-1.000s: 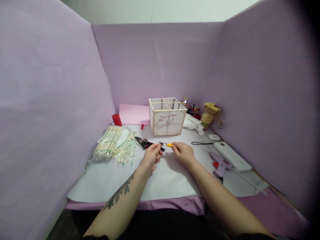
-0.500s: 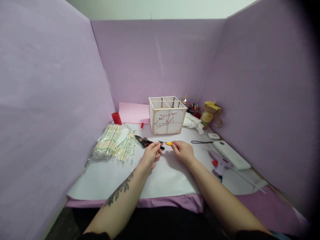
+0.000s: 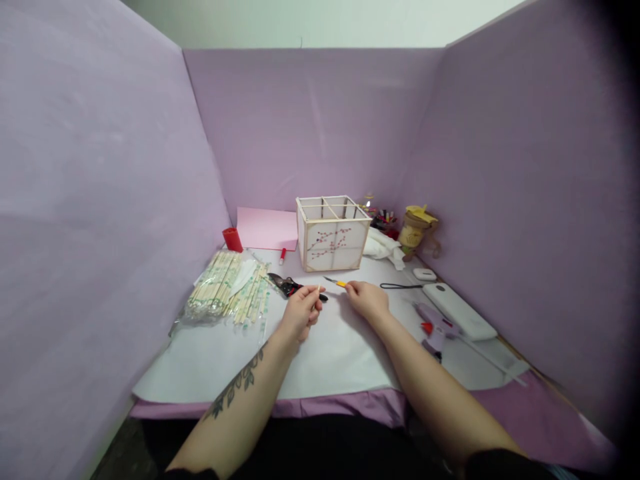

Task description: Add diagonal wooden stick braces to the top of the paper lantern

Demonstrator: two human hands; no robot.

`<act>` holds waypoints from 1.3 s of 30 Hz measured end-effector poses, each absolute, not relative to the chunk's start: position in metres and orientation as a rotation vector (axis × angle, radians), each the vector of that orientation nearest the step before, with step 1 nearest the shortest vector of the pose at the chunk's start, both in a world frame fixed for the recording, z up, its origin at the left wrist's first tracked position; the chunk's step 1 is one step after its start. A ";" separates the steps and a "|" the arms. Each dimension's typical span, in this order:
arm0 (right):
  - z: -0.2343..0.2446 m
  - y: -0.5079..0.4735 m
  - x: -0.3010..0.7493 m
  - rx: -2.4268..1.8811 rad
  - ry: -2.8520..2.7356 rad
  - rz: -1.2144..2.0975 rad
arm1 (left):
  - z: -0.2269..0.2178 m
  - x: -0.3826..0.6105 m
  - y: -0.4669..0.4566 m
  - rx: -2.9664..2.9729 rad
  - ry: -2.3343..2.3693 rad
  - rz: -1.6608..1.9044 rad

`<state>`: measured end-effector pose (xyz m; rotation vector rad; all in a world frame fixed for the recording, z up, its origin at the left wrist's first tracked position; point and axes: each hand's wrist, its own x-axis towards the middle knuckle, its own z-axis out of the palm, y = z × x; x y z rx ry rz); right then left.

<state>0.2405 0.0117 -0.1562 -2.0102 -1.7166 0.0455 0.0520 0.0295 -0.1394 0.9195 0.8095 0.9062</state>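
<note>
Craft knife (image 3: 341, 284): where did you have it?

In your right hand (image 3: 369, 301), fingers and thumb closed around the yellow handle. Its long axis ran leftward and slightly away from that hand, so the blade (image 3: 329, 280) pointed across the space just beyond your left fingertips.

Did it touch what your left hand (image 3: 300, 313) held?

It looked apart. Your left fingers pinched a thin pale stick (image 3: 319, 289); only a short end showed, so its full direction couldn't be told. The blade tip sat just beyond and a little right of that end, nearer your left fingertips than your right.

What lay farther out from you?

Pruning shears (image 3: 284, 285), just beyond your left hand and partly behind it. Wrapped chopsticks (image 3: 214, 283) lay left of that hand, a blossom-painted box (image 3: 334, 248) stood beyond both, and a glue gun (image 3: 437, 325) lay right of your right hand.
</note>
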 end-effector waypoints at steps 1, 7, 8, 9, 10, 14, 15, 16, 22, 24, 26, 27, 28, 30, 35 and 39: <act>-0.155 0.012 0.244 -2.024 -1.683 0.030 | -0.139 0.053 0.028 0.930 0.801 0.907; -0.148 0.006 0.234 -1.853 -1.803 -0.004 | -0.142 0.057 0.030 0.932 0.798 0.912; -0.149 0.005 0.231 -1.826 -1.828 -0.005 | -0.142 0.057 0.031 0.932 0.800 0.911; -0.150 0.005 0.229 -1.808 -1.841 -0.008 | -0.143 0.056 0.031 0.933 0.803 0.911; -0.151 0.005 0.229 -1.796 -1.846 -0.013 | -0.143 0.056 0.032 0.935 0.807 0.912; -0.154 0.003 0.233 -1.765 -1.850 -0.026 | -0.143 0.055 0.033 0.941 0.824 0.920; -0.155 0.003 0.234 -1.760 -1.849 -0.030 | -0.143 0.055 0.033 0.943 0.826 0.918; -0.155 0.003 0.235 -1.757 -1.848 -0.035 | -0.143 0.055 0.033 0.946 0.828 0.915; -0.156 0.002 0.236 -1.751 -1.835 -0.062 | -0.142 0.055 0.032 0.960 0.833 0.905; -0.157 0.003 0.237 -1.751 -1.834 -0.066 | -0.141 0.055 0.031 0.963 0.835 0.902; -0.157 0.003 0.237 -1.752 -1.836 -0.068 | -0.141 0.055 0.031 0.964 0.838 0.901; -0.157 0.003 0.237 -1.753 -1.837 -0.069 | -0.141 0.055 0.031 0.964 0.840 0.900; -0.157 0.003 0.237 -1.754 -1.840 -0.069 | -0.141 0.055 0.031 0.965 0.842 0.899; -0.157 0.003 0.237 -1.755 -1.845 -0.067 | -0.141 0.055 0.031 0.964 0.845 0.896; -0.156 0.003 0.237 -1.761 -1.852 -0.058 | -0.142 0.056 0.032 0.965 0.851 0.894; -0.157 0.004 0.238 -1.771 -1.853 -0.048 | -0.142 0.056 0.032 0.965 0.848 0.885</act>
